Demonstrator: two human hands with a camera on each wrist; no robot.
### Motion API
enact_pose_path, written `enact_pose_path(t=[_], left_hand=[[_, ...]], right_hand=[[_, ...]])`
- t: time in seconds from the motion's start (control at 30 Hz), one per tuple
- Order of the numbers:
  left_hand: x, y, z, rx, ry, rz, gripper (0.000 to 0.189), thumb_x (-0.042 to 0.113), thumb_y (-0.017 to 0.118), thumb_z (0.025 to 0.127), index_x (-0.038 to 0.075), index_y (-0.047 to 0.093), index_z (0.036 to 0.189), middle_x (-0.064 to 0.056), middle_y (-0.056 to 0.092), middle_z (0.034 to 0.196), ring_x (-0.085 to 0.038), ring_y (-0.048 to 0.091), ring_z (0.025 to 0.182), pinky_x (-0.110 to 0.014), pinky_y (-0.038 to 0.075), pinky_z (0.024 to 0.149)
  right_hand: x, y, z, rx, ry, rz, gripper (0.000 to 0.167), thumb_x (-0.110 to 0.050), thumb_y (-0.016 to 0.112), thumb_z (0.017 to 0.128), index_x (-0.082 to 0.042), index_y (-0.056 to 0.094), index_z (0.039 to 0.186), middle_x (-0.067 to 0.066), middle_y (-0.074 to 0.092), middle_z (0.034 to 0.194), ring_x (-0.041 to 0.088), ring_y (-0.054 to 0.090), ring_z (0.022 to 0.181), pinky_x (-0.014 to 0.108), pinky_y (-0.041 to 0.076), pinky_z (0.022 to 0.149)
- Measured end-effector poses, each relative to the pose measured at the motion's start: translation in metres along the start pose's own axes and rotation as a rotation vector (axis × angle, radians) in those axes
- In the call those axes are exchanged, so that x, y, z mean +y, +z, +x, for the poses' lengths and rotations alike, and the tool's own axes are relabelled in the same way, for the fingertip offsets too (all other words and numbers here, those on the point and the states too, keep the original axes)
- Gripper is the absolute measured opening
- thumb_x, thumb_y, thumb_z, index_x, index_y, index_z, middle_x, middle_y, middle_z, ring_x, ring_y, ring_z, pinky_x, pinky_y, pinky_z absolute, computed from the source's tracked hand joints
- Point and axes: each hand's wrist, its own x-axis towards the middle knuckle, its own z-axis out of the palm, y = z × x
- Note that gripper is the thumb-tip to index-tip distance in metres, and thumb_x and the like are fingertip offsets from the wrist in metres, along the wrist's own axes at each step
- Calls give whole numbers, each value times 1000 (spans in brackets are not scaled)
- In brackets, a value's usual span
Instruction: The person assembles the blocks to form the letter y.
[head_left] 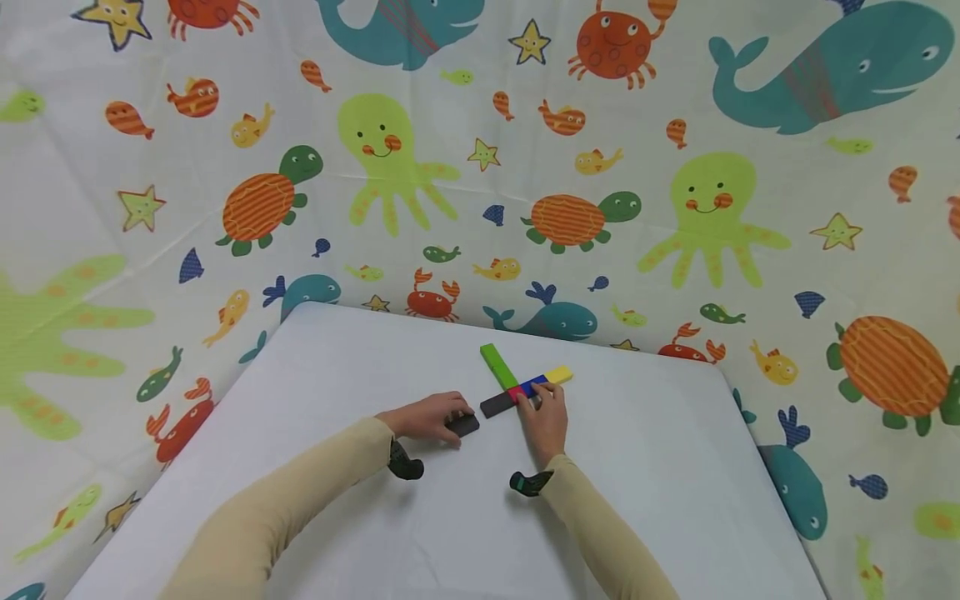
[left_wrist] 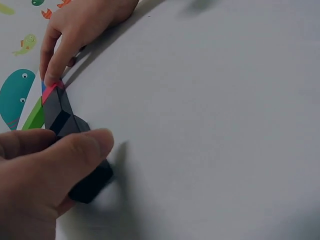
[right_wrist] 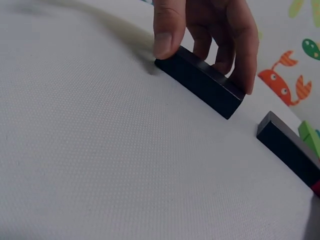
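My left hand (head_left: 429, 417) grips a black block (right_wrist: 200, 85) between thumb and fingers, low over the white tabletop. Just beyond that block, a gap apart in the right wrist view, lies a second black block (head_left: 497, 406). It is in line with a small red block (head_left: 515, 392), a blue block (head_left: 529, 387) and a yellow block (head_left: 558, 375). A green block (head_left: 498, 365) meets this row at an angle near the red one. My right hand (head_left: 546, 423) pinches the row around the blue block, with fingertips near the red one; its fingers partly hide both.
The white table (head_left: 660, 467) carries the blocks near its far middle. Behind and along its sides hangs a cloth (head_left: 465, 183) printed with sea animals. A dark wrist device (head_left: 405, 461) is strapped under the left sleeve, another (head_left: 531, 483) under the right.
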Motion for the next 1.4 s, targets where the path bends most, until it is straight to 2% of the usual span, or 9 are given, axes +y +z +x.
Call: enact_pose_path(t=[0.13,0.33,0.4,0.63,0.9,1.13,1.4], left_hand=[[1,-1,4,-11,-26,-1,47,18,78,85,8,61,128,-1,58,117,-14,56,103,-32,48,91],[5,-10,3,-109,-55,-11,54,13,79,82,10,59,132,0,54,128,-16,54,111,-34,46,97],[5,-11,2,-124,-54,-3,52,11,78,83,11,60,132,0,54,132,-16,54,114,-33,46,98],[6,-12,3,-98,-39,-7,44,8,73,87,12,64,129,0,54,136,-15,51,118,-31,46,98],[3,-12,12,-112,-23,8,40,8,73,87,15,67,126,-1,55,135,-17,50,121,-32,45,99],[0,-12,21,-121,-47,37,41,9,72,88,17,66,128,2,54,137,-14,50,120,-30,44,100],[0,-12,22,-113,-37,-12,41,8,72,88,15,66,128,-2,54,137,-19,51,121,-35,44,101]], right_hand=[[1,1,0,2,-6,-2,44,-29,73,89,0,67,122,13,54,123,22,56,95,36,50,82],[2,1,0,7,-11,6,42,-28,73,89,-1,67,121,12,54,121,22,56,96,37,50,83],[2,1,1,7,-8,9,42,-28,72,90,-1,67,122,12,54,121,22,56,97,36,50,84],[0,-1,1,14,-7,8,41,-26,73,90,-1,67,121,12,54,121,22,57,95,36,51,84],[1,-2,1,-2,3,6,41,-27,72,90,-2,67,122,12,54,122,21,57,94,35,51,83],[6,-1,4,14,-5,5,41,-28,71,91,-2,67,122,12,54,122,21,56,94,35,50,82],[8,1,5,10,-36,0,41,-27,71,91,-1,66,122,12,54,122,22,57,97,37,50,84]])
